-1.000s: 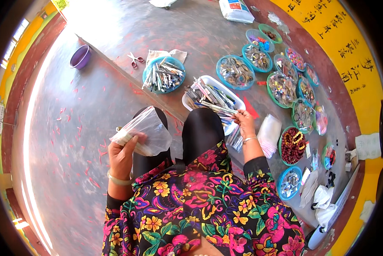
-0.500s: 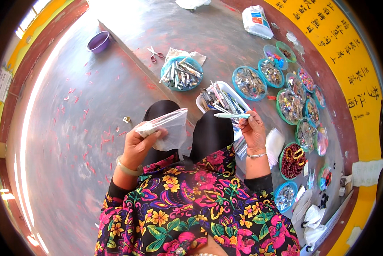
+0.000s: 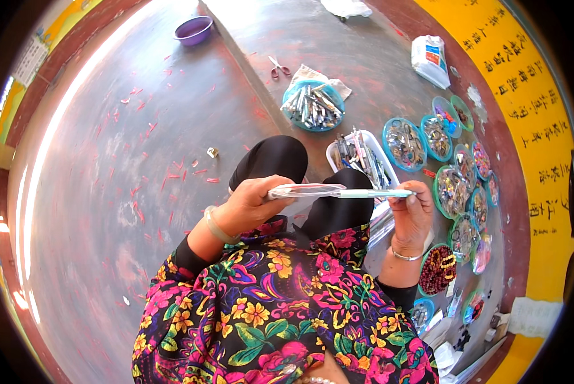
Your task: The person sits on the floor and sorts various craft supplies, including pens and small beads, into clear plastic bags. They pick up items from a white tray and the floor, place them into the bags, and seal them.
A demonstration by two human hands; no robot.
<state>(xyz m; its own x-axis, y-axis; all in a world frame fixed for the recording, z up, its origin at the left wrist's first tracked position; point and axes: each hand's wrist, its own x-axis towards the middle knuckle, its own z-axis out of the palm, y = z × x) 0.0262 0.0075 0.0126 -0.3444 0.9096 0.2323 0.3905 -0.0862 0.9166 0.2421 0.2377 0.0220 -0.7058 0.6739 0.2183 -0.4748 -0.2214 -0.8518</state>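
Note:
My left hand [image 3: 255,203] is closed on a clear plastic bag [image 3: 306,190], seen almost edge-on above my knees. Between finger and thumb of my right hand [image 3: 414,214] is the right end of a pale mint-green pen [image 3: 370,193]. The pen lies level, and its left end meets the bag's opening; whether the tip is inside I cannot tell. Just beyond my right knee stands a white basket [image 3: 389,160] of pens, partly hidden by the knee. Farther off, a blue round basket [image 3: 312,128] is heaped with more pens.
Scissors [image 3: 278,68] lie by a cloth next to the blue basket. A purple basin [image 3: 193,32] stands far left. Several round baskets of small goods, one with dark red beads [image 3: 437,271], line the right side. A white package [image 3: 431,62] rests near the yellow wall.
The pen and the bag have come together, the bag turning from a broad side view to nearly edge-on. Both hands now appear farther right, and the whole view has shifted.

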